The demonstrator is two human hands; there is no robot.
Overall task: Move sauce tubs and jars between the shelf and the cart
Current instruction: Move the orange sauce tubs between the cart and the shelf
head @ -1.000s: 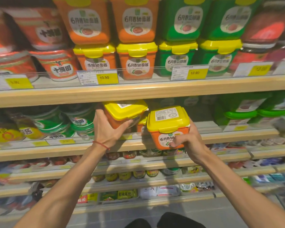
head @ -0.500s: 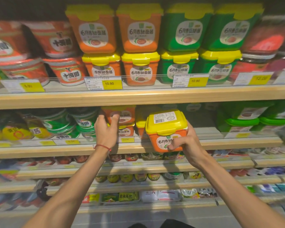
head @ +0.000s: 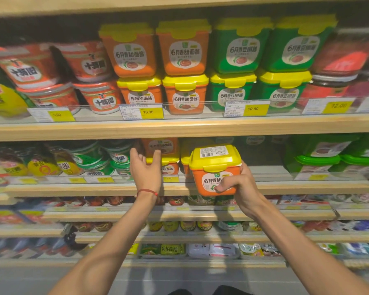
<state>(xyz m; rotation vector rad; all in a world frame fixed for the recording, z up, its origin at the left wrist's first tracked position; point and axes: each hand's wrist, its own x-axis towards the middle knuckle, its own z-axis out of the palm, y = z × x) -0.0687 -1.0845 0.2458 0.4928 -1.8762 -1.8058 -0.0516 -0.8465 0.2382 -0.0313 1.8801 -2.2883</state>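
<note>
My right hand grips an orange sauce tub with a yellow lid by its lower right side, holding it in front of the second shelf. My left hand is empty, fingers spread and relaxed, just in front of two stacked orange tubs that stand on that shelf. A red string circles my left wrist. No cart is in view.
The top shelf carries stacked orange tubs, green tubs and red round tubs. Green-banded jars stand left of my left hand, green tubs at the right. Lower shelves hold small jars and packets.
My left hand set its orange tub onto the stack on the second shelf, let go and drew back a little. The right hand keeps holding its tub in about the same place.
</note>
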